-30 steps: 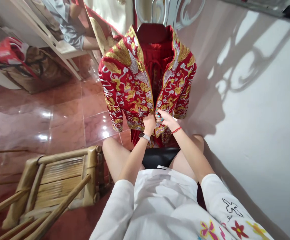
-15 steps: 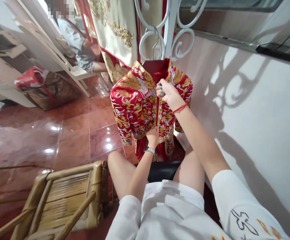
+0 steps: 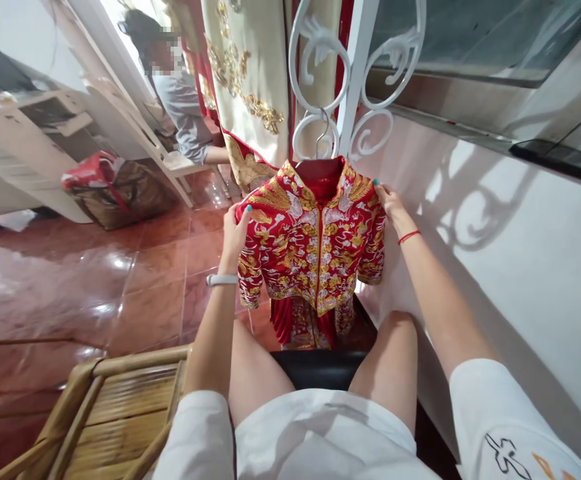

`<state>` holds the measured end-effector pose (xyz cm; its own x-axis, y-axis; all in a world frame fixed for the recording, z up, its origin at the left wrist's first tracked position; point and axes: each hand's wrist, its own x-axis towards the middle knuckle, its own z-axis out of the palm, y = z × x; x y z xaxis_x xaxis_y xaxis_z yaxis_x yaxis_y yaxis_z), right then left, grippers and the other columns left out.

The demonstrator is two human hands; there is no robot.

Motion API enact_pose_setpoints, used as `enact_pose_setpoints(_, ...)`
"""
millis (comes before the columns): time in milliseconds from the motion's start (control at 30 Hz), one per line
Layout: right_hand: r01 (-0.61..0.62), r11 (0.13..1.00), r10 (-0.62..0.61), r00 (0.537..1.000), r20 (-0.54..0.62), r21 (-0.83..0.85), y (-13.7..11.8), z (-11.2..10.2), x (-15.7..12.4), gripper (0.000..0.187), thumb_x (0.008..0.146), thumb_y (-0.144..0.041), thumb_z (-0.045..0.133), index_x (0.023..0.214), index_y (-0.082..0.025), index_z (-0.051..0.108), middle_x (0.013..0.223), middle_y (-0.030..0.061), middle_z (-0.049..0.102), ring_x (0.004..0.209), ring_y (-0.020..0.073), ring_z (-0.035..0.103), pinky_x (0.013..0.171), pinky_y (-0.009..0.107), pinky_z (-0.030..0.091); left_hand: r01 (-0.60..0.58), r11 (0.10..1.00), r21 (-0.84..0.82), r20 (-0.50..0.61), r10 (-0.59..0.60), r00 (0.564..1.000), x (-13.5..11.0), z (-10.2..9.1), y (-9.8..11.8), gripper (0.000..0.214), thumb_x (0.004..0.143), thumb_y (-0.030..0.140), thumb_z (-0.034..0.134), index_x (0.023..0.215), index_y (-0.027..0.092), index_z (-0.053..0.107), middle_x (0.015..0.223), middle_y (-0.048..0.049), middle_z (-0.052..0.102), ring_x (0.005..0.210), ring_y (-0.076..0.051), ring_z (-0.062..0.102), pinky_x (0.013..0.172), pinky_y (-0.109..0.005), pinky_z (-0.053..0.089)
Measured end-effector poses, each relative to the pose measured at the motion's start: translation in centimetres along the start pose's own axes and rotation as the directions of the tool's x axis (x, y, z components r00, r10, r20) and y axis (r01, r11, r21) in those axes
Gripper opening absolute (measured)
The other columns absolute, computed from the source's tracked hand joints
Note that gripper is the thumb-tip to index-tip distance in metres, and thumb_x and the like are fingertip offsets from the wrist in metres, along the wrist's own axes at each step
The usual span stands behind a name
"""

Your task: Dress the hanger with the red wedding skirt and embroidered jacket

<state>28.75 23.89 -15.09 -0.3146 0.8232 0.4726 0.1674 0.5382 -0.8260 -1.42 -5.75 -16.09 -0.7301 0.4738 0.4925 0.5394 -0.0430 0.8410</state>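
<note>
Both hands have left the jacket's front opening and moved out to its shoulders, and the front now hangs closed.

The red embroidered jacket [image 3: 315,253] hangs from a hanger hook [image 3: 324,137] caught in the white scrolled grille [image 3: 350,80], just beside the wall [image 3: 520,267]. The left hand [image 3: 235,230] is closed on one shoulder and the right hand [image 3: 390,203] grips the other. Squaring it well probably means pulling both shoulders down evenly so the collar sits centred under the hook, and pinching at the seams rather than dragging on the raised gold thread. A black stool [image 3: 320,367] sits below, a bamboo chair [image 3: 115,407] stands to the lower left, and another person [image 3: 185,120] sits well apart.
</note>
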Motion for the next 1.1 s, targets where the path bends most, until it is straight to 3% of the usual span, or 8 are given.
enact_pose_setpoints(133, -0.185, 0.916, 0.182, 0.982, 0.042, 0.356, -0.8, 0.1, -0.2, 0.042, 0.066, -0.053, 0.080, 0.084, -0.017, 0.067, 0.077, 0.0038, 0.070, 0.074, 0.0179, 0.065, 0.076, 0.035, 0.056, 0.052, 0.978, -0.201, 0.144, -0.023, 0.989, 3.3, 0.5, -0.3, 0.035, 0.085, 0.045, 0.060, 0.105, 0.016, 0.065, 0.099, -0.0066, 0.070, 0.092, -0.019, 0.065, 0.083, -0.029, 0.054)
enact_pose_setpoints(300, -0.078, 0.933, 0.093, 0.995, -0.028, 0.351, -1.6, -1.4, -0.4, 0.035, 0.063, -0.044, 0.083, 0.083, -0.018, 0.070, 0.084, 0.0049, 0.073, 0.081, 0.0187, 0.068, 0.085, 0.038, 0.056, -0.084, 0.978, -0.190, 0.172, 0.117, 0.978, 4.7, -0.5, 0.9, 0.035, 0.086, 0.049, 0.059, 0.092, 0.016, 0.069, 0.081, -0.0036, 0.069, 0.080, -0.018, 0.064, 0.074, -0.026, 0.054)
enact_pose_setpoints(433, 0.015, 0.974, 0.004, 0.997, -0.083, 0.226, -0.4, -0.9, -1.4, 0.041, 0.067, -0.049, 0.079, 0.093, -0.019, 0.070, 0.098, 0.0073, 0.073, 0.095, 0.0219, 0.068, 0.092, 0.040, 0.055, -0.151, 0.983, -0.105, 0.180, 0.168, 0.969, 4.6, -0.7, -0.3, 0.037, 0.086, 0.050, 0.059, 0.100, 0.017, 0.069, 0.093, -0.0052, 0.071, 0.097, -0.022, 0.065, 0.089, -0.032, 0.054)
enact_pose_setpoints(600, 0.023, 0.997, -0.024, 1.000, 0.016, 0.071, 0.9, 0.0, -2.3, 0.059, 0.076, -0.059, 0.069, 0.117, -0.018, 0.061, 0.115, 0.0133, 0.067, 0.105, 0.0244, 0.065, 0.095, 0.041, 0.054, -0.141, 0.989, -0.053, 0.198, 0.149, 0.969, 3.1, -0.5, -1.5, 0.044, 0.090, 0.051, 0.052, 0.115, 0.017, 0.065, 0.114, -0.0105, 0.069, 0.114, -0.025, 0.062, 0.103, -0.039, 0.048)
enact_pose_setpoints(767, 0.287, 0.909, -0.255, 0.956, 0.142, -0.301, 0.6, -1.5, -4.1, 0.088, 0.076, -0.064, 0.068, 0.146, -0.021, 0.037, 0.147, 0.0182, 0.044, 0.135, 0.0330, 0.043, 0.112, 0.055, 0.036, -0.191, 0.959, 0.208, -0.093, 0.213, 0.973, -1.4, -0.3, -0.6, 0.071, 0.083, 0.041, 0.068, 0.145, 0.022, 0.040, 0.151, -0.0147, 0.042, 0.143, -0.029, 0.036, 0.119, -0.049, 0.030)
enact_pose_setpoints(867, 0.317, 0.796, -0.260, 0.948, 0.182, -0.516, 0.4, -1.4, -5.1, 0.088, 0.078, -0.064, 0.065, 0.149, -0.023, 0.032, 0.151, 0.0182, 0.038, 0.139, 0.0387, 0.037, 0.111, 0.062, 0.032, -0.193, 0.928, 0.320, 0.038, 0.191, 0.981, -3.3, 0.0, -1.3, 0.086, 0.075, 0.035, 0.077, 0.149, 0.025, 0.036, 0.160, -0.0135, 0.027, 0.148, -0.034, 0.027, 0.118, -0.053, 0.032)
enact_pose_setpoints(967, 0.236, 0.760, -0.232, 0.969, 0.088, -0.605, 0.2, -0.5, -5.1, 0.077, 0.085, -0.062, 0.057, 0.147, -0.025, 0.033, 0.148, 0.0180, 0.038, 0.135, 0.0394, 0.039, 0.107, 0.062, 0.036, -0.140, 0.937, 0.319, 0.146, 0.098, 0.984, -2.7, 0.0, -2.8, 0.072, 0.079, 0.029, 0.071, 0.145, 0.030, 0.042, 0.160, -0.0107, 0.029, 0.141, -0.035, 0.040, 0.110, -0.053, 0.042)
enact_pose_setpoints(1100, 0.191, 0.776, -0.233, 0.972, 0.009, -0.601, -0.2, 0.5, -6.6, 0.072, 0.086, -0.058, 0.056, 0.145, -0.024, 0.033, 0.144, 0.0185, 0.040, 0.135, 0.0387, 0.038, 0.107, 0.063, 0.035, -0.159, 0.930, 0.331, 0.074, 0.143, 0.987, -3.5, 0.3, -4.2, 0.065, 0.081, 0.024, 0.067, 0.142, 0.028, 0.043, 0.157, -0.0123, 0.032, 0.140, -0.033, 0.040, 0.112, -0.052, 0.039)
